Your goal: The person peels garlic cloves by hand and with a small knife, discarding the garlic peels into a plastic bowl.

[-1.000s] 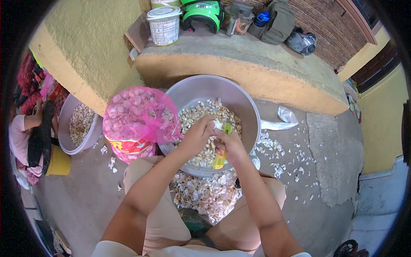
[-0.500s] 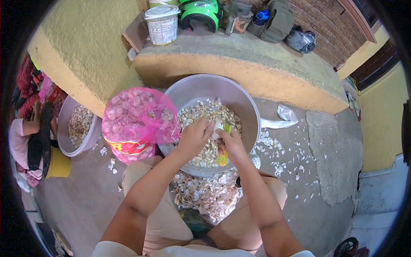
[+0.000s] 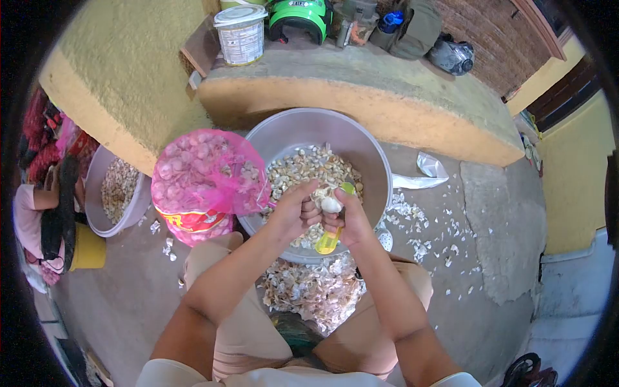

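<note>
Over a wide grey basin [image 3: 381, 161], my two hands meet around a whitish garlic bulb [image 3: 331, 204]. My left hand [image 3: 298, 211] grips the bulb from the left, fingers curled. Closed around a long yellow tool [image 3: 327, 242] is my right hand [image 3: 349, 219], with its thumb against the bulb. The tool's ends show above and below the fist; whether it has a blade is hidden. Loose garlic cloves [image 3: 290, 169] cover the basin's bottom. Leaning on the basin's left side is a pink mesh bag [image 3: 193, 169] full of garlic bulbs.
A heap of garlic skins [image 3: 313, 290] lies between my knees, and skin scraps dot the floor at right. At left, a person [image 3: 39, 213] sits near another tub [image 3: 137, 209] of cloves. A concrete ledge [image 3: 361, 97] behind holds a bucket [image 3: 241, 39] and green helmet [image 3: 300, 19].
My hands have turned, so the garlic bulb's white side now shows between them. The yellow tool has tilted, its lower end swinging left. My left hand has shifted slightly down.
</note>
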Tool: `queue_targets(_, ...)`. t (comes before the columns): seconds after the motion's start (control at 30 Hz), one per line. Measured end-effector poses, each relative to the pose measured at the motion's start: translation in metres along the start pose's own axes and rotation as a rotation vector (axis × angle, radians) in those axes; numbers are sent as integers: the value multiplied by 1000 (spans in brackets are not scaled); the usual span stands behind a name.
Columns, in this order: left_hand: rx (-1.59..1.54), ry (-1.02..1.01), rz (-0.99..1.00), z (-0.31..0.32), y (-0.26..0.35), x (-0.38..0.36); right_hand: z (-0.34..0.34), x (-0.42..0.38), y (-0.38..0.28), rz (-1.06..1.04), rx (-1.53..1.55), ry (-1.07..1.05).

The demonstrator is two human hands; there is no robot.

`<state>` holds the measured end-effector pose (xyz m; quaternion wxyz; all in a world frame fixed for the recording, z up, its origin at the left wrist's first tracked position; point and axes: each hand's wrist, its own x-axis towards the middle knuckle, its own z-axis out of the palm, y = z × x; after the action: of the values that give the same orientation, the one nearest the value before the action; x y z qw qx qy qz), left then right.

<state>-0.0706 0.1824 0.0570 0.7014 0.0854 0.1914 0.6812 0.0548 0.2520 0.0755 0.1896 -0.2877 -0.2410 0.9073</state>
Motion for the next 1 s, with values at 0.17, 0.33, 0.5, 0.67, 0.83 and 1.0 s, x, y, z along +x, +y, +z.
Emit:
queue_targets(0.17, -64, 292, 107, 30, 6, -13, -33, 21, -8, -155, 363, -252)
queue_targets(0.33, 612, 335, 217, 12, 8, -13, -4, 11, 5, 98, 80, -136)
queue_targets(0.5, 1184, 234, 266, 13, 20, -17, 5, 2, -2, 66, -242, -62)
queue_targets(0.67, 1014, 176, 235, 12, 8, -17, -1, 7, 5, -73, -445, 64)
queue_targets(0.83, 541, 346, 127, 12, 1, -13, 6, 4, 14, -16, -21, 80)
queue_targets(1.0, 140, 333, 133, 9, -2, -11, 0, 6, 12, -48, 227, -66)
